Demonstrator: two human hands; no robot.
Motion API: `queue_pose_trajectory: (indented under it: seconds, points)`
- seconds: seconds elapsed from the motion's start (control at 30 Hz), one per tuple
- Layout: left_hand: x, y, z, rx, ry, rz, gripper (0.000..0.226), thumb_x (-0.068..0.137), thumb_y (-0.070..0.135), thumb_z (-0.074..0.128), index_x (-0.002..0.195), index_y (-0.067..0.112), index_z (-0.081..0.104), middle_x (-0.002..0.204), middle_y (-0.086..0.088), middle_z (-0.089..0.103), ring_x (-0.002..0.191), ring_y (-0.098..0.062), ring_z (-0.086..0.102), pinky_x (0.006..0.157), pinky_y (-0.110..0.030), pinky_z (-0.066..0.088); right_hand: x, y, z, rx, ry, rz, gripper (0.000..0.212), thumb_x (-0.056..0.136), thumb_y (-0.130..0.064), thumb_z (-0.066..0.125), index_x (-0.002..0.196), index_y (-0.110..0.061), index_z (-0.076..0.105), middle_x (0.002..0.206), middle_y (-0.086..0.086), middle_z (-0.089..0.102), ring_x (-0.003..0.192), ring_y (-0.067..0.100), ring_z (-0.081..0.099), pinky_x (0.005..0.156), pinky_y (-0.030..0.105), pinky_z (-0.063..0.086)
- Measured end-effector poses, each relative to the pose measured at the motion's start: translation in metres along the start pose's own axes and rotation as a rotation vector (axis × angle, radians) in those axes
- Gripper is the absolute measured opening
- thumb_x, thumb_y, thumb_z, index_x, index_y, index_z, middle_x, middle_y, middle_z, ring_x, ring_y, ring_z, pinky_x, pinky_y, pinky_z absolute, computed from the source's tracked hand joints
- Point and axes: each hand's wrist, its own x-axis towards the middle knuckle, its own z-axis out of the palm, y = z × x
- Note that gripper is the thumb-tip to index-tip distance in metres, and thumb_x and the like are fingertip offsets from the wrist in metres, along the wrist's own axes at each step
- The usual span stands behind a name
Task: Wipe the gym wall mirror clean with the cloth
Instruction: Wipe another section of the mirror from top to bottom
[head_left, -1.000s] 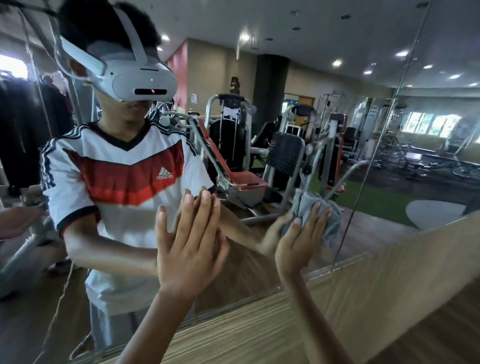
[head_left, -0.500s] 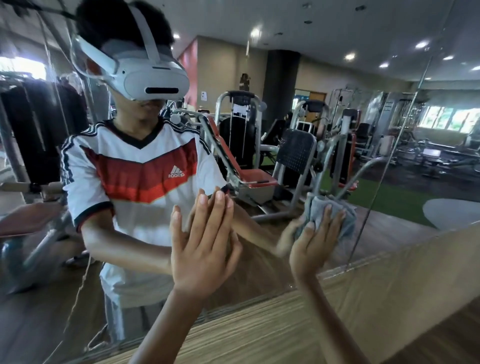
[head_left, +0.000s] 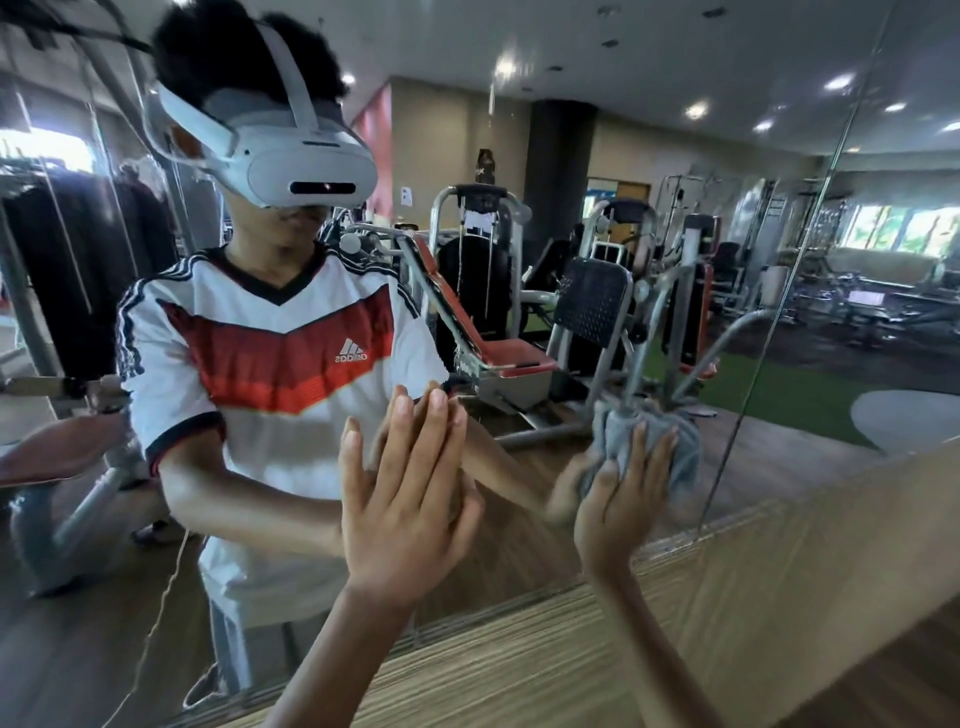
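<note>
Your left hand (head_left: 402, 499) lies flat against the mirror (head_left: 597, 156), fingers (head_left: 436, 431) wide and holding nothing. Your right hand (head_left: 621, 499) presses the grey cloth (head_left: 644, 441) to the glass, low and to the right, fingers spread over it.

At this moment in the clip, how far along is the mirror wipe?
Done: cannot tell; no clear boundary between wiped and unwiped glass shows on the mirror. In hand: the right hand presses the grey cloth against the lower glass, left of a vertical panel seam, while the left hand lies flat and bare on the mirror. Left: presumably the upper glass and the panel right of the seam.
</note>
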Motion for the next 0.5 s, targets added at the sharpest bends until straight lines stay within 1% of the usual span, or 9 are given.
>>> queue_pose_trajectory:
  seconds: [0.07, 0.13, 0.23, 0.3, 0.33, 0.37, 0.4, 0.47, 0.5]
  points:
    - [-0.001, 0.000, 0.000, 0.002, -0.004, 0.003, 0.060, 0.088, 0.027, 0.056, 0.145, 0.009, 0.049, 0.152, -0.009, 0.045, 0.149, -0.028, 0.030, 0.121, -0.056, 0.017, 0.020, -0.028, 0.005, 0.051, 0.031, 0.081, 0.054, 0.100, -0.023, 0.034, 0.151, -0.003, 0.034, 0.160, 0.024, 0.021, 0.151, 0.027, 0.014, 0.124, 0.034, 0.011]
    - [-0.001, -0.001, 0.000, 0.009, -0.007, 0.010, 0.061, 0.088, 0.027, 0.058, 0.145, 0.008, 0.049, 0.152, -0.010, 0.045, 0.150, -0.028, 0.029, 0.121, -0.056, 0.016, 0.023, -0.048, 0.008, 0.051, 0.019, -0.010, 0.054, 0.104, -0.030, 0.031, 0.152, -0.005, 0.033, 0.161, 0.021, 0.018, 0.153, 0.026, 0.011, 0.123, 0.037, 0.011]
    - [-0.002, -0.002, 0.001, 0.004, -0.012, 0.023, 0.060, 0.088, 0.027, 0.058, 0.144, 0.008, 0.051, 0.152, -0.011, 0.045, 0.149, -0.029, 0.031, 0.121, -0.056, 0.017, 0.002, -0.043, 0.008, -0.007, -0.044, -0.351, 0.051, 0.106, -0.031, 0.030, 0.153, -0.011, 0.031, 0.162, 0.018, 0.020, 0.152, 0.030, 0.017, 0.121, 0.050, 0.020]
    - [-0.001, -0.003, 0.000, 0.000, -0.015, 0.027, 0.061, 0.087, 0.027, 0.059, 0.144, 0.008, 0.050, 0.152, -0.010, 0.045, 0.148, -0.029, 0.032, 0.121, -0.055, 0.017, -0.014, -0.013, 0.003, -0.074, -0.103, -0.614, 0.051, 0.106, -0.032, 0.031, 0.156, -0.023, 0.029, 0.165, 0.011, 0.015, 0.152, 0.028, 0.019, 0.122, 0.046, 0.021]
    - [-0.001, -0.003, -0.002, -0.007, -0.017, 0.027, 0.061, 0.087, 0.027, 0.060, 0.144, 0.008, 0.050, 0.152, -0.010, 0.045, 0.147, -0.029, 0.032, 0.121, -0.055, 0.017, -0.018, 0.004, -0.001, -0.095, -0.135, -0.669, 0.052, 0.105, -0.032, 0.030, 0.157, -0.027, 0.026, 0.167, 0.007, 0.013, 0.152, 0.026, 0.018, 0.123, 0.042, 0.020]
    - [0.000, -0.004, -0.004, -0.015, -0.017, 0.027, 0.060, 0.087, 0.027, 0.060, 0.144, 0.009, 0.052, 0.151, -0.010, 0.046, 0.147, -0.028, 0.033, 0.121, -0.053, 0.017, -0.019, 0.016, -0.006, -0.100, -0.149, -0.646, 0.052, 0.105, -0.032, 0.029, 0.157, -0.027, 0.026, 0.167, 0.004, 0.010, 0.153, 0.024, 0.016, 0.123, 0.041, 0.020]
    - [0.001, -0.004, -0.005, -0.022, -0.018, 0.024, 0.058, 0.087, 0.027, 0.060, 0.142, 0.009, 0.054, 0.150, -0.010, 0.048, 0.146, -0.028, 0.035, 0.121, -0.052, 0.018, -0.017, 0.022, -0.009, -0.092, -0.145, -0.547, 0.052, 0.105, -0.032, 0.030, 0.156, -0.023, 0.029, 0.167, 0.004, 0.008, 0.153, 0.024, 0.014, 0.122, 0.044, 0.021]
    - [0.007, -0.006, -0.009, -0.026, -0.022, 0.004, 0.054, 0.088, 0.028, 0.059, 0.140, 0.012, 0.058, 0.150, -0.009, 0.050, 0.145, -0.025, 0.036, 0.120, -0.046, 0.017, 0.002, 0.011, -0.008, -0.051, -0.092, -0.234, 0.053, 0.103, -0.027, 0.034, 0.152, -0.008, 0.032, 0.165, 0.009, 0.011, 0.153, 0.026, 0.012, 0.119, 0.053, 0.022]
    - [0.012, -0.007, -0.011, -0.029, -0.023, -0.008, 0.052, 0.090, 0.029, 0.057, 0.140, 0.013, 0.058, 0.150, -0.008, 0.050, 0.144, -0.023, 0.035, 0.119, -0.044, 0.015, 0.018, -0.005, -0.006, -0.027, -0.054, -0.092, 0.054, 0.102, -0.026, 0.035, 0.152, -0.006, 0.030, 0.164, 0.013, 0.014, 0.152, 0.026, 0.012, 0.118, 0.054, 0.022]
